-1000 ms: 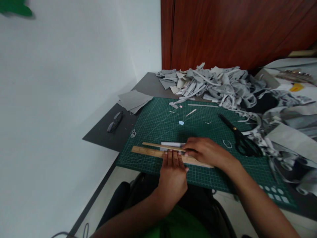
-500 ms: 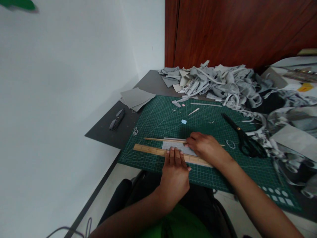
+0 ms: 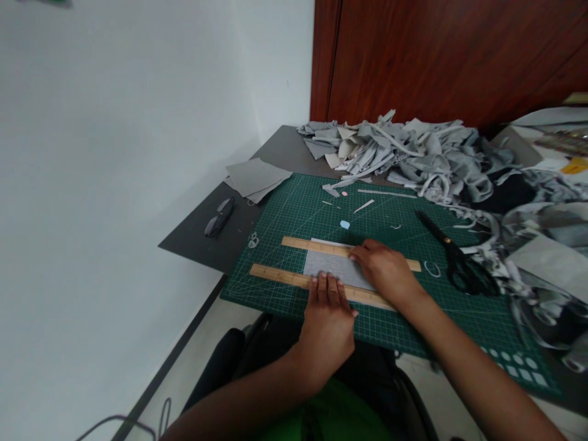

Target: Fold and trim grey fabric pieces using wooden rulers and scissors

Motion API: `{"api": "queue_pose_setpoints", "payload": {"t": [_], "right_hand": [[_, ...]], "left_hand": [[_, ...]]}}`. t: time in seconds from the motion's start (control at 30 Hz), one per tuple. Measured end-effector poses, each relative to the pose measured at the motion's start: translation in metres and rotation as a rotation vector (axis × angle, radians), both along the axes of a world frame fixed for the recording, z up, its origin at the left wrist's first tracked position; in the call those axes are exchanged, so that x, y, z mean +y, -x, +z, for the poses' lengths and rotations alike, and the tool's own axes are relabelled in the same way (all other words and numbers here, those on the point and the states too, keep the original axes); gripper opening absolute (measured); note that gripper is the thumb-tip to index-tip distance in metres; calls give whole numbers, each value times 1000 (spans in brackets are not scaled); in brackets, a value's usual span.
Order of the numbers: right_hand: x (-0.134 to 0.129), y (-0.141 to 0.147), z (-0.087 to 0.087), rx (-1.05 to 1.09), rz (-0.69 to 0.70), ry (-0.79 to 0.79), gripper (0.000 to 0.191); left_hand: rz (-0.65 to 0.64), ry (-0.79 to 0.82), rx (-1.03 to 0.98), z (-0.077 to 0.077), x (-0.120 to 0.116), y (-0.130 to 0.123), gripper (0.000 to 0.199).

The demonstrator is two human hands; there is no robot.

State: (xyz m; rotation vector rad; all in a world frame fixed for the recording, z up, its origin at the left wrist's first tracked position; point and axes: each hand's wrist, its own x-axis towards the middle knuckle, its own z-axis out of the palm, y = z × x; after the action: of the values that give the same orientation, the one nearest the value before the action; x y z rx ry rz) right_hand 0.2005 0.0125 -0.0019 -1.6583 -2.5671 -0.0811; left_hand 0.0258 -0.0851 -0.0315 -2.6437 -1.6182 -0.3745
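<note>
A piece of light grey fabric (image 3: 321, 264) lies on the green cutting mat (image 3: 271, 312), between and partly under two wooden rulers. My left hand (image 3: 327, 327) rests with fingers stretched flat across the near wooden ruler (image 3: 278, 275), pressing it onto the fabric's near side. At the fabric's far side, my right hand (image 3: 388, 269) has its fingers closed on the far wooden ruler (image 3: 298, 244), which now shows its broad face. The right fingertips are partly hidden behind the hand. Both rulers run roughly side by side, with grey fabric showing between them.
Black scissors (image 3: 454, 251) lie on the mat to the right. Behind is a heap of grey fabric scraps (image 3: 404, 150). Folded eyeglasses (image 3: 219, 217) and stacked grey pieces (image 3: 257, 177) sit at the left. A blue chip (image 3: 345, 225) and small offcuts lie beyond the rulers.
The far ruler was on its thin edge and now lies broad side up, slightly farther from the near ruler. My right hand has kept hold of it; my left hand stays on the near ruler.
</note>
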Motion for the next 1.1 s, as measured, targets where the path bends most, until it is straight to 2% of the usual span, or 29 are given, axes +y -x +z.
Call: {"api": "queue_pose_setpoints", "payload": {"t": [0.3, 0.63, 0.7, 0.8, 0.93, 1.1], "right_hand": [[20, 0, -4, 100, -144, 59, 28], [58, -5, 23, 117, -119, 268, 14], [63, -12, 20, 198, -83, 297, 12], [69, -27, 6, 433, -27, 382, 9], [73, -45, -6, 623, -54, 447, 30], [75, -69, 2, 560, -68, 479, 40]], "left_hand": [[-13, 48, 2, 3, 3, -1, 58], [4, -113, -14, -5, 5, -1, 58], [3, -164, -39, -3, 9, -2, 56], [-9, -202, -69, 5, 20, 1, 47], [-33, -151, -90, 13, 36, 7, 25], [-68, -128, -142, 15, 44, 8, 13]]}}
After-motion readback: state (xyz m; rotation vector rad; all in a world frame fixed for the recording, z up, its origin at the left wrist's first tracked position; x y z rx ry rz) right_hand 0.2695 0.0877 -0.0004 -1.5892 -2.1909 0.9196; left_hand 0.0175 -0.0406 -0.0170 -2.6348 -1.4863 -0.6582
